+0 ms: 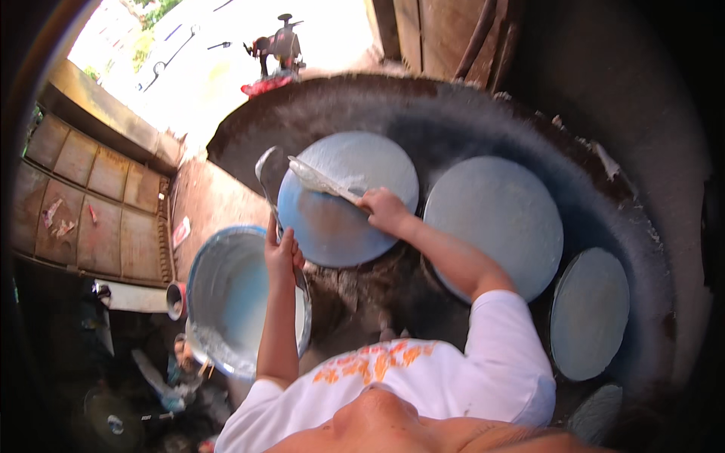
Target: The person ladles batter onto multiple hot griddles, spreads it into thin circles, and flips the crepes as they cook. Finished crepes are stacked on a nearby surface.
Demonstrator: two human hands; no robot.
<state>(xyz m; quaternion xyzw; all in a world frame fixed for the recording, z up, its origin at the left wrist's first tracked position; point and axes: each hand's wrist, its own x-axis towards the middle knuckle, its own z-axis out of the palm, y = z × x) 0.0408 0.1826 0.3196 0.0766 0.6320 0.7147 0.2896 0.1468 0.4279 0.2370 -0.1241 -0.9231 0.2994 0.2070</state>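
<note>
My right hand (387, 211) grips the handle of a flat, pale-coated spreader (321, 180), its blade over the nearest round griddle (340, 238). A whitish layer covers the far part of that griddle, while the near part shows bluish with a brown patch. In my closed left hand (283, 255) a metal ladle (268, 166) points upward at the griddle's left edge. Beside my left forearm stands a large blue-rimmed tub (198, 291) with milky liquid inside.
A second round griddle (498, 223) lies under my right forearm, and a third (593, 313) sits farther right. All are set in a dark curved stove top (430, 113). Beyond its far edge is a red-based machine (278, 53). A rusty metal door (91, 208) stands at left.
</note>
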